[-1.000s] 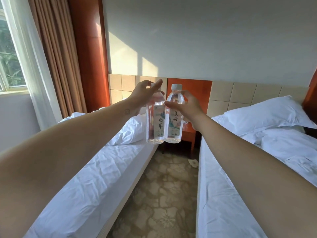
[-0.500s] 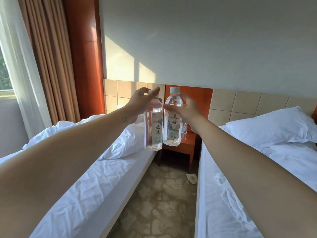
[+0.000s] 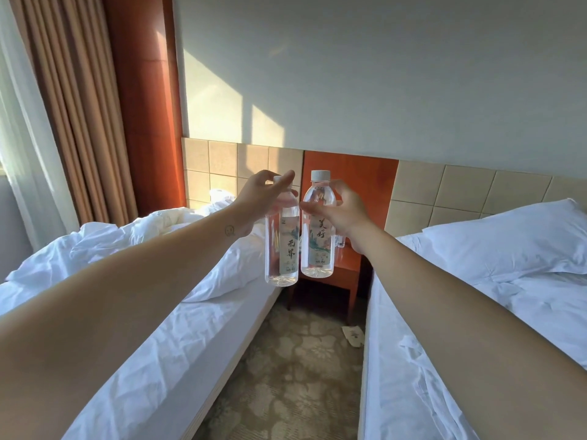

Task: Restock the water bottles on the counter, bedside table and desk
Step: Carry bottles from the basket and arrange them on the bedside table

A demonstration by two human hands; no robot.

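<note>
While the carpeted aisle [image 3: 295, 376] lies open between the left bed [image 3: 178, 312] and the right bed [image 3: 476, 328], the left hand [image 3: 263, 198] pinches the left bottle [image 3: 282, 249] at its neck. The right hand [image 3: 344, 211] curls round the right bottle [image 3: 318, 239] at its shoulder. Both bottles hang upright, side by side, in front of the orange table [image 3: 347, 269] between the bed edges.

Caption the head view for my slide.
Left hand and right hand hold the left bottle and right bottle side by side, bedside table ahead.
</note>
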